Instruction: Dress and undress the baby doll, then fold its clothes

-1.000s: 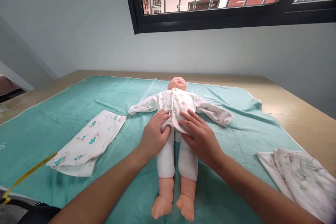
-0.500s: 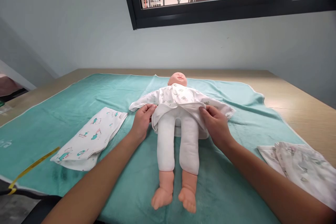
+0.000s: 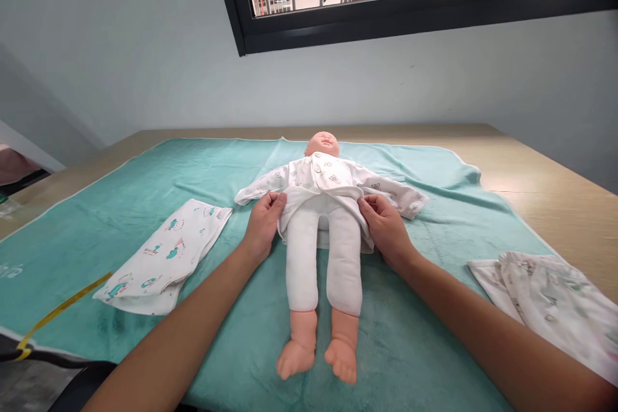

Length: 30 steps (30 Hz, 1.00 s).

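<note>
A baby doll (image 3: pixel 302 277) lies on its back, head away from me and bare feet toward me. It wears a white printed baby jacket (image 3: pixel 333 174), sleeves spread to both sides, the front lapped over the belly. My left hand (image 3: pixel 265 219) pinches the jacket's lower hem at the doll's hip on the left. On the other side my right hand (image 3: pixel 385 225) pinches the hem between thumb and fingers. The hem is lifted a little, with the white cloth legs showing beneath it.
A teal blanket (image 3: pixel 232 347) covers much of the wooden table (image 3: pixel 545 193). On the left lies a folded white printed cloth (image 3: pixel 168 251), beside a yellow strap (image 3: pixel 62 309). Crumpled white printed clothing (image 3: pixel 545 296) lies at right. Behind stand a wall and a barred window (image 3: pixel 367 32).
My right hand has moved slightly inward, drawing the right side of the hem toward the middle. The left hand keeps its hold. The view has shifted a little.
</note>
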Tool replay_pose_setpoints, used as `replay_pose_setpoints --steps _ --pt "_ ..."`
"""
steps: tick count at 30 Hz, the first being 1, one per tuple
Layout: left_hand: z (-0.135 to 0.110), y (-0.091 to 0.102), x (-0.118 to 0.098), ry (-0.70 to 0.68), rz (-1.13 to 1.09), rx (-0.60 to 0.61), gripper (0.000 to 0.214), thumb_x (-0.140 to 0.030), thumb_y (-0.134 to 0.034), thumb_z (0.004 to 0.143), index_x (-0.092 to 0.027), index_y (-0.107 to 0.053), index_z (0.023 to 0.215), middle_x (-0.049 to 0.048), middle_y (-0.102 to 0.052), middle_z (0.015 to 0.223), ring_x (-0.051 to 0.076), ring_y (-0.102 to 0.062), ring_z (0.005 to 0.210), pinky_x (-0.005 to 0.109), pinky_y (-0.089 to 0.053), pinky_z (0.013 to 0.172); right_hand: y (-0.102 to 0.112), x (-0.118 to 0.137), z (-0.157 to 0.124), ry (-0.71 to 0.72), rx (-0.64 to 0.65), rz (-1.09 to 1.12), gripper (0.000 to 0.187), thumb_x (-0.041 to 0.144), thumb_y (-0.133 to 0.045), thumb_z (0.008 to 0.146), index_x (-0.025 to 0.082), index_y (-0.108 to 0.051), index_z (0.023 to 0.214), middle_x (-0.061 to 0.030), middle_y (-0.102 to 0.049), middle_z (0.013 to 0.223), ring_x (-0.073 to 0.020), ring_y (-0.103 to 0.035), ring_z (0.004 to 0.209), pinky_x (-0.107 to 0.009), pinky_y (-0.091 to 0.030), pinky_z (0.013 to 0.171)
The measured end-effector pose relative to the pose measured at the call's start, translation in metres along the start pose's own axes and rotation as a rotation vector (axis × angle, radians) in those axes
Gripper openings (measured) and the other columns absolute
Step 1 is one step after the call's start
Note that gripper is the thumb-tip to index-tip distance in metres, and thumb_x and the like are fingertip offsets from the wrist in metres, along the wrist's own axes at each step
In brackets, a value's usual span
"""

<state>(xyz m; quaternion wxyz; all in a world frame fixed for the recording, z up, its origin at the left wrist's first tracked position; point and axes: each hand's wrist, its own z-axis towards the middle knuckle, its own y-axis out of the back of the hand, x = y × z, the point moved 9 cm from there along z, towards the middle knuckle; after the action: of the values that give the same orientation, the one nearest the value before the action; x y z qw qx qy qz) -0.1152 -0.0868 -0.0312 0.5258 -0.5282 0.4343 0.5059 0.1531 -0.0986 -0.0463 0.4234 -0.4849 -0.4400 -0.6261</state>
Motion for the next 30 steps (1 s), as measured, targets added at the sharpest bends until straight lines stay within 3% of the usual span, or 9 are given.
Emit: replay_pose_setpoints --steps 3,5,9,12,15,18,26,30 --pt "0.009 -0.002 0.013 0.1 -0.167 0.001 0.037 -0.049 -0.073 0.076 -0.016 -0.063 0.09 0.0008 -0.065 0.079 0.014 -0.058 0.071 0.026 -0.046 0.069 -0.001 0.0 0.0 0.001 -0.003 -0.025 0.032 0.053 -0.06 0.085 0.021 -0.062 0.089 -0.0011 -0.065 0.081 -0.0186 -0.056 0.077 -0.032 -0.042 0.073" --pt "0.016 -0.003 0.014 0.116 -0.163 -0.003 0.037 -0.048 -0.073 0.075 -0.016 -0.063 0.089 0.0009 -0.064 0.077 0.015 -0.058 0.071 0.027 -0.047 0.069 0.001 0.004 0.002 0.021 -0.012 -0.045 0.031 0.051 -0.059 0.086 0.02 -0.063 0.089 -0.0015 -0.065 0.082 -0.019 -0.057 0.078 -0.033 -0.043 0.074" --pt "0.035 0.0 -0.008 -0.069 0.057 -0.083 0.029 -0.045 -0.069 0.08 -0.017 -0.061 0.077 -0.0011 -0.06 0.074 0.013 -0.052 0.069 0.025 -0.043 0.068 0.016 0.021 0.01 0.133 -0.095 -0.103 0.03 0.049 -0.058 0.087 0.02 -0.065 0.085 -0.0021 -0.066 0.082 -0.0195 -0.057 0.08 -0.034 -0.043 0.077" --pt "0.042 -0.005 -0.018 -0.205 0.218 -0.102 0.022 -0.039 -0.061 0.087 -0.018 -0.06 0.079 -0.0002 -0.06 0.077 0.014 -0.053 0.073 0.026 -0.043 0.071 0.024 0.025 0.015 0.179 -0.157 -0.16 0.027 0.047 -0.058 0.087 0.021 -0.064 0.085 -0.0021 -0.065 0.081 -0.0194 -0.057 0.077 -0.034 -0.043 0.076" --pt "0.041 -0.009 -0.015 -0.299 0.384 -0.094 0.009 -0.027 -0.056 0.088 -0.019 -0.061 0.089 0.0023 -0.064 0.09 0.016 -0.058 0.085 0.028 -0.044 0.081 0.015 0.021 0.016 0.187 -0.09 -0.278 0.023 0.043 -0.058 0.086 0.021 -0.062 0.082 -0.0029 -0.065 0.079 -0.0202 -0.057 0.075 -0.035 -0.043 0.075" --pt "0.037 -0.009 -0.007 -0.309 0.436 -0.063 0.014 -0.019 -0.052 0.087 -0.019 -0.061 0.098 0.0044 -0.065 0.102 0.017 -0.059 0.094 0.03 -0.045 0.088 0.002 0.02 0.011 0.231 -0.015 -0.344 0.02 0.039 -0.053 0.089 0.021 -0.061 0.086 -0.0038 -0.066 0.083 -0.0212 -0.058 0.077 -0.036 -0.043 0.075" --pt "0.032 -0.006 -0.006 -0.287 0.442 -0.052 0.016 -0.019 -0.055 0.083 -0.019 -0.064 0.096 0.0046 -0.067 0.1 0.019 -0.061 0.095 0.031 -0.046 0.089 -0.003 0.018 0.01 0.255 0.044 -0.352 0.014 0.031 -0.051 0.088 0.021 -0.059 0.093 -0.0054 -0.065 0.093 -0.0207 -0.058 0.08 -0.037 -0.047 0.076" --pt "0.027 0.001 -0.01 -0.322 0.396 -0.112 0.017 -0.02 -0.055 0.082 -0.019 -0.063 0.097 0.0047 -0.067 0.099 0.019 -0.061 0.095 0.031 -0.047 0.088 0.0 0.023 -0.002 0.202 0.101 -0.328 0.024 0.025 -0.056 0.08 0.02 -0.058 0.104 -0.0087 -0.062 0.109 -0.0221 -0.061 0.093 -0.036 -0.052 0.075"
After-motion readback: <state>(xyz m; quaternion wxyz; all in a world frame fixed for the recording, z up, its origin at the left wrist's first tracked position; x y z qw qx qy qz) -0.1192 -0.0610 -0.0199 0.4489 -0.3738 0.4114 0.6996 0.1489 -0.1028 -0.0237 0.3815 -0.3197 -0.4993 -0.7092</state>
